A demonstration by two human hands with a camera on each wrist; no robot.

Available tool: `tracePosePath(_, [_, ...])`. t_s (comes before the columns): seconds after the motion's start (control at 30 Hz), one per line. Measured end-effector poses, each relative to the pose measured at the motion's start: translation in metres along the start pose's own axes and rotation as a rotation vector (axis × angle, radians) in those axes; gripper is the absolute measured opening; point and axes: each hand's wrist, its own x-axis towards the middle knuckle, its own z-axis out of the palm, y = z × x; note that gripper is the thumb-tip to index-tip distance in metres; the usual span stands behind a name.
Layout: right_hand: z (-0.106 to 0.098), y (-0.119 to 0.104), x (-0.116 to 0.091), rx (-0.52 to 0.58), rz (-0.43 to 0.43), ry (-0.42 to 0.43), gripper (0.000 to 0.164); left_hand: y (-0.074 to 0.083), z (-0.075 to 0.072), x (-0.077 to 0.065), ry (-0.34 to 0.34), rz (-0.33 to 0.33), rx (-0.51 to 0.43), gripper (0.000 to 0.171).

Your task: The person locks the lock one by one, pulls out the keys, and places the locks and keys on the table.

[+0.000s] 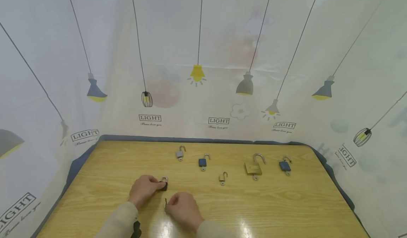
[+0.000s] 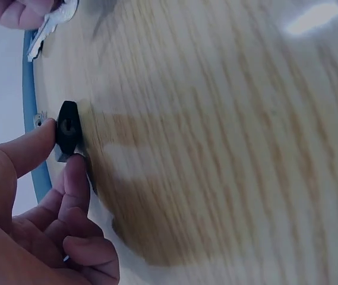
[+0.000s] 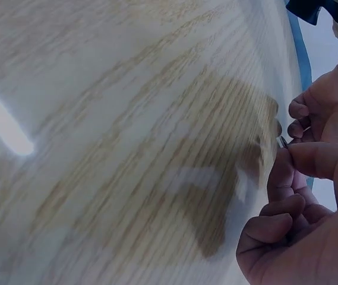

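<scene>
A small black padlock (image 1: 164, 187) with a silver shackle is pinched between the thumb and fingers of my left hand (image 1: 144, 189), at the left of the table. Its keyhole end (image 2: 68, 126) shows in the left wrist view with no key in it. My right hand (image 1: 184, 208), nearer to me and a little to the right, pinches a key (image 1: 165, 204). The key's toothed silver blade (image 2: 50, 27) sticks out from the fingers, apart from the padlock. In the right wrist view, the fingers hide most of the key.
Several padlocks with raised shackles and keys in them lie on the wooden table (image 1: 286, 202): a grey one (image 1: 179, 154), a blue one (image 1: 202, 162), a small brass one (image 1: 222, 178), a large brass one (image 1: 252, 168) and another blue one (image 1: 284, 166). Lamp-print sheeting (image 1: 184, 125) surrounds the table.
</scene>
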Motion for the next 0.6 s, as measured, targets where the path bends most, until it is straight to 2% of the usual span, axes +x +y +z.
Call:
tracePosePath(0.23, [0.011, -0.007, 0.007, -0.046, 0.074, 0.031, 0.012, -0.002, -0.003, 0.002, 0.012, 0.005, 0.024, 0.037])
tracePosePath(0.4, [0.023, -0.009, 0.011, -0.061, 0.14, 0.056, 0.015, -0.005, -0.008, 0.004, 0.049, 0.001, 0.02, 0.038])
tracePosePath(0.6, [0.033, -0.011, 0.017, -0.072, 0.175, 0.095, 0.015, -0.011, -0.014, 0.006, 0.05, -0.016, -0.035, 0.035])
